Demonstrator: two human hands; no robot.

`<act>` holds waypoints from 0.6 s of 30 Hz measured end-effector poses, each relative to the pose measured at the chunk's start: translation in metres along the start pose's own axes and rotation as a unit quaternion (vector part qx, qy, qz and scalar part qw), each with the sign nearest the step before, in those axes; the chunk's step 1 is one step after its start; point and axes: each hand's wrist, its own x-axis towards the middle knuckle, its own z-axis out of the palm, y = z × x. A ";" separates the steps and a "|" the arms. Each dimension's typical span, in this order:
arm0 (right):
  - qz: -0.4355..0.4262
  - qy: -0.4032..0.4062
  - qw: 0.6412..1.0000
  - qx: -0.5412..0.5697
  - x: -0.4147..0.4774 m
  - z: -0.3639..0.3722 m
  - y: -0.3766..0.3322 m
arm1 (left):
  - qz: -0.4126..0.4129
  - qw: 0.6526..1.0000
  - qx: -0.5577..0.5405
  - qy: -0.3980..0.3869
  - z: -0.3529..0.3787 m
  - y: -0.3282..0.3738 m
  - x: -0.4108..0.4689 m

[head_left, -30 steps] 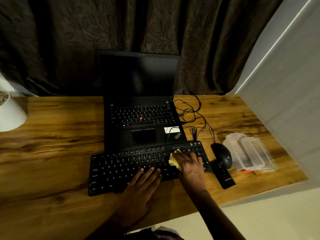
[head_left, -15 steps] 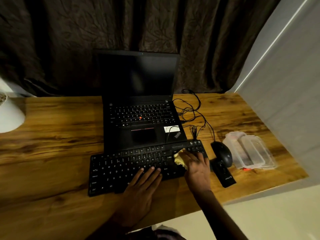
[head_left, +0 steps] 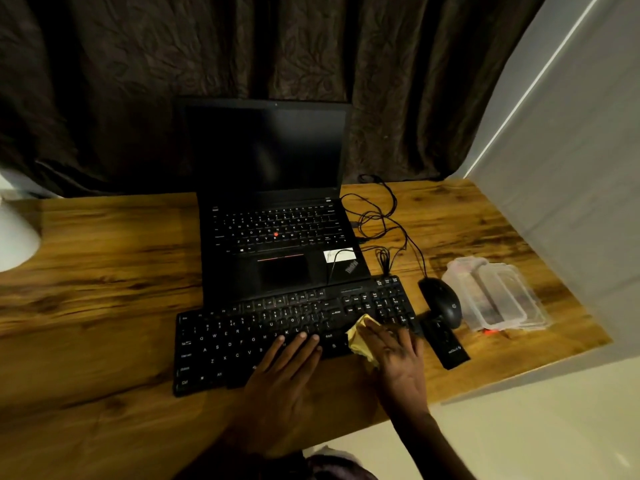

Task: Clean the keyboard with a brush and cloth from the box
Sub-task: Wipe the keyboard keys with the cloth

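Observation:
The black external keyboard (head_left: 242, 341) lies on the wooden desk in front of a laptop. My right hand (head_left: 398, 362) presses a crumpled yellow cloth (head_left: 358, 339) flat onto the keyboard's right part, near its front edge; the fingers lie stretched over the cloth and look blurred. My left hand (head_left: 280, 375) rests flat on the keyboard's lower middle with straight fingers. A clear plastic box (head_left: 498, 296) with its lid sits at the right. No brush is plainly visible.
An open black laptop (head_left: 277, 237) stands behind the keyboard, with tangled cables (head_left: 381, 220) to its right. A black mouse (head_left: 441, 303) and a slim black device (head_left: 446, 344) lie between keyboard and box. A white object (head_left: 14, 237) sits far left. A pale wall (head_left: 571, 168) borders the desk's right.
My right hand has slid the yellow cloth a little to the right and then toward the keyboard's front edge. My left hand has stayed in place.

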 end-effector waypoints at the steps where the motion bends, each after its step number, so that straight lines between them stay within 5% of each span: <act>1: 0.004 0.010 1.000 0.002 -0.003 0.001 -0.002 | -0.002 1.000 -0.004 -0.002 0.001 0.000 -0.001; 8: -0.021 0.034 0.999 -0.002 -0.020 0.004 0.003 | 0.001 1.000 -0.005 0.020 0.002 0.000 -0.001; 15: 0.071 0.021 0.997 0.003 -0.027 -0.002 0.024 | -0.002 1.000 -0.007 0.009 0.005 -0.002 -0.001; 18: 0.030 0.004 1.000 0.005 -0.030 0.000 0.022 | -0.002 1.000 -0.006 0.001 0.006 -0.003 -0.003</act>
